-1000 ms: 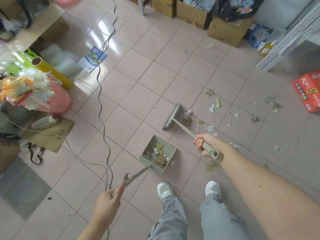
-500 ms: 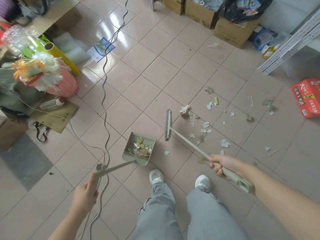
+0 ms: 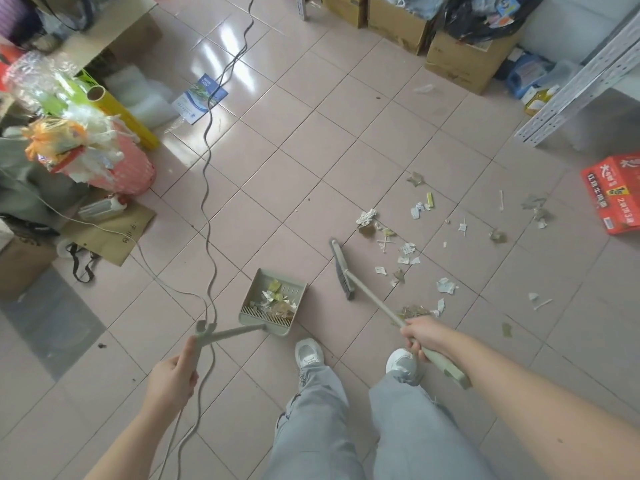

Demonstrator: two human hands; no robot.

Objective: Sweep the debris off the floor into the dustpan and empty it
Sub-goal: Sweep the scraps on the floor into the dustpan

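A pale green dustpan (image 3: 295, 286) rests on the pink tiled floor ahead of my feet, with paper scraps and leaves in it. My left hand (image 3: 171, 377) grips the end of its long handle (image 3: 228, 333). My right hand (image 3: 424, 336) is closed around the broom handle (image 3: 375, 299). The broom head (image 3: 342, 269) stands on the floor just right of the dustpan, apart from it. Scattered debris (image 3: 408, 249) of torn paper and dry leaves lies to the right of the broom head, spreading toward the far right.
A grey cable (image 3: 207, 188) snakes along the floor left of the dustpan, passing under my left hand. Bags and a pink basket (image 3: 121, 168) crowd the left. Cardboard boxes (image 3: 457, 57) line the back, a white metal rack (image 3: 581, 77) and a red box (image 3: 613, 199) stand right.
The broom head swung from pointing away to standing edge-on right of the dustpan. My right hand drew back along the handle toward me. The dustpan stayed on the floor.
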